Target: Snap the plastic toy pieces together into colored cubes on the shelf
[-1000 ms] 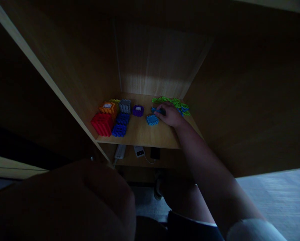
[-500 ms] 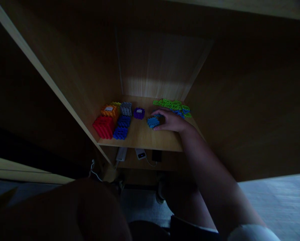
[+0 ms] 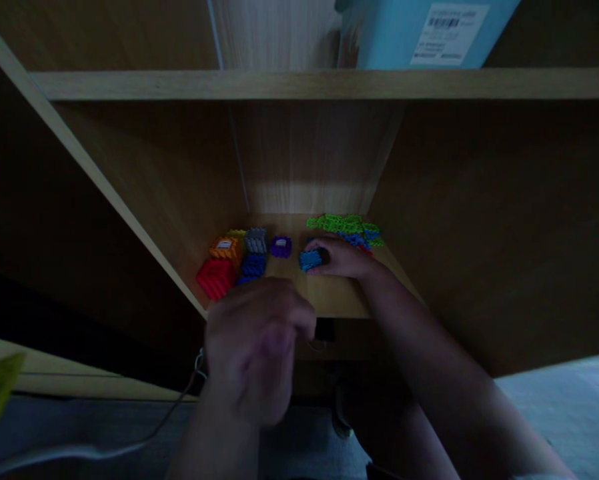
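Note:
My right hand point(image 3: 343, 257) reaches into a dim wooden shelf compartment, its fingers closed round a light blue toothed block point(image 3: 310, 259) resting on the shelf board point(image 3: 329, 297). Behind it lies a heap of green and blue flat pieces point(image 3: 347, 227). To the left stand a purple block point(image 3: 281, 247), a grey block point(image 3: 255, 241), an orange block point(image 3: 225, 249), a dark blue block point(image 3: 252, 266) and a red block point(image 3: 214, 277). My left hand point(image 3: 257, 347) is raised in front of the shelf edge, blurred, fingers curled, hiding part of the board.
A higher shelf board point(image 3: 299, 84) crosses the top, with a light blue labelled box point(image 3: 419, 33) on it. A slanted side panel point(image 3: 94, 167) bounds the compartment on the left. A white cable point(image 3: 129, 440) runs along the floor below.
My view tilted up, bringing the upper shelf and blue box into sight. My left hand rose from the lower left to the shelf front. My right hand stayed on the light blue block.

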Tool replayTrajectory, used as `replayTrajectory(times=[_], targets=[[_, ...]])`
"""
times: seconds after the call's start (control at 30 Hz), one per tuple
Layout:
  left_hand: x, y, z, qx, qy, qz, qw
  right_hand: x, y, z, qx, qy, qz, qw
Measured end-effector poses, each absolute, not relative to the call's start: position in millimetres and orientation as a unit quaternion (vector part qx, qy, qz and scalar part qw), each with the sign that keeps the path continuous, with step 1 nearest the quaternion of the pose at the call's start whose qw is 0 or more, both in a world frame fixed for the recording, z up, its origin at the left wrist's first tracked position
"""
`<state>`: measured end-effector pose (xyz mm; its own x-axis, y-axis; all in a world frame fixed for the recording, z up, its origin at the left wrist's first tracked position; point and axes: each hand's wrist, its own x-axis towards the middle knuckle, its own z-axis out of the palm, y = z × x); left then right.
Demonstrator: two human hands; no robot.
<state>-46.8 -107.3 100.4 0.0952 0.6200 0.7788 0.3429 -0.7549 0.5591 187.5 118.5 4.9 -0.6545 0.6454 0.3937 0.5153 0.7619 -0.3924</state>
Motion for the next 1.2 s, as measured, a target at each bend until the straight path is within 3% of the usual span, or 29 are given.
replayTrajectory(times=[0.2, 0.43, 0.7, 1.2], targets=[[-36, -29, 52, 0.756, 0.524, 0.373, 0.123, 195, 121, 4, -0.317, -0.896, 0.154, 0.269], [-31, -8, 19, 0.734, 0.653, 0.176, 0.066, 193, 121, 1, -0.316, -0.891, 0.178, 0.274], [-22, -1, 13, 0.73, 0.668, 0.144, 0.018, 192, 122, -3, -0.31, -0.888, 0.198, 0.275], [-19, -3, 16, 0.713, 0.687, 0.135, 0.043, 191, 120, 3, -0.313, -0.883, 0.214, 0.277]])
